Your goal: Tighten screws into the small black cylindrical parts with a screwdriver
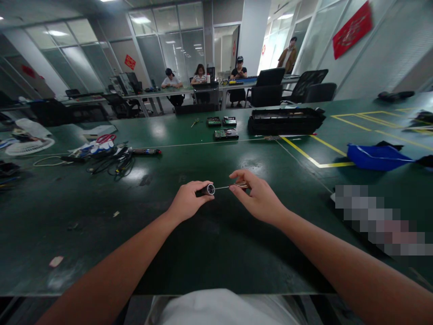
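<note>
Between the thumb and fingers of my left hand [190, 200] is a short dark cylinder [210, 189] with a bright ring at its open end, facing right. My right hand [259, 196] grips a screwdriver [241, 184] by its coppery handle. The thin shaft points left and its tip reaches the cylinder's ringed end; whether it goes inside, I cannot tell. Both hands are above the green table [216, 253], close to its front edge. My fingers cover most of the cylinder's body.
Several hard drives [226, 134] lie farther back, beside a long black open case [286, 121]. A blue bin [379, 155] stands at right. Tangled cables [117, 160] and a dark pen-shaped tool [147, 151] are at left. People sit at a far table.
</note>
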`<state>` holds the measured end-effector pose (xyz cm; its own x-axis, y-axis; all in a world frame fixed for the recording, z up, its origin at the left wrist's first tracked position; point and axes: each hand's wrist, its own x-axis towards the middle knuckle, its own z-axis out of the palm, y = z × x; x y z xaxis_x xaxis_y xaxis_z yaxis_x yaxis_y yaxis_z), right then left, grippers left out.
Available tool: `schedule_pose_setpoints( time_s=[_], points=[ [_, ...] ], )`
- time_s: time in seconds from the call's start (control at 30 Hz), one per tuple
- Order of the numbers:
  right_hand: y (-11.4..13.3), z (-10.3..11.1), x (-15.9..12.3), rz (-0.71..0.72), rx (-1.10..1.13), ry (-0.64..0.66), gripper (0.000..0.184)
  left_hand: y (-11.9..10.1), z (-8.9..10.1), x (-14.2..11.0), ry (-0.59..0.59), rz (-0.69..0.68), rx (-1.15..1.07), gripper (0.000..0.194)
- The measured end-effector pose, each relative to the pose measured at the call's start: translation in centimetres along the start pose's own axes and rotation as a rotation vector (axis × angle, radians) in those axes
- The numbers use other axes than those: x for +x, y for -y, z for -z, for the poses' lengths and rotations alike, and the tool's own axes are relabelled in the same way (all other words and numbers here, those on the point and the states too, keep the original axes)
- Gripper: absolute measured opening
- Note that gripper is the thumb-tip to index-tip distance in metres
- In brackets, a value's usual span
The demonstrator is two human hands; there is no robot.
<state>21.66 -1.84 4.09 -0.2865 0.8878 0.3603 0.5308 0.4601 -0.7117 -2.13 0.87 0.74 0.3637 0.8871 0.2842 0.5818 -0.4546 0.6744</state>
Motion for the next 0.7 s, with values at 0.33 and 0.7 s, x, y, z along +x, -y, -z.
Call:
schedule_pose_setpoints(
  time_s=[0.33, 0.7],
  points=[
    [-0.2, -0.2, 0.3, -0.128, 0.196, -0.038, 0.019, 0.4, -0.1, -0.1, -0.013, -0.002, 0.017, 0.039],
    [-3.1, -1.1, 1.9, -0.467, 0.838, -0.213, 0.027, -0.5, -0.2, 0.0, 0.037, -0.071, 0.015, 0.038]
  ],
)
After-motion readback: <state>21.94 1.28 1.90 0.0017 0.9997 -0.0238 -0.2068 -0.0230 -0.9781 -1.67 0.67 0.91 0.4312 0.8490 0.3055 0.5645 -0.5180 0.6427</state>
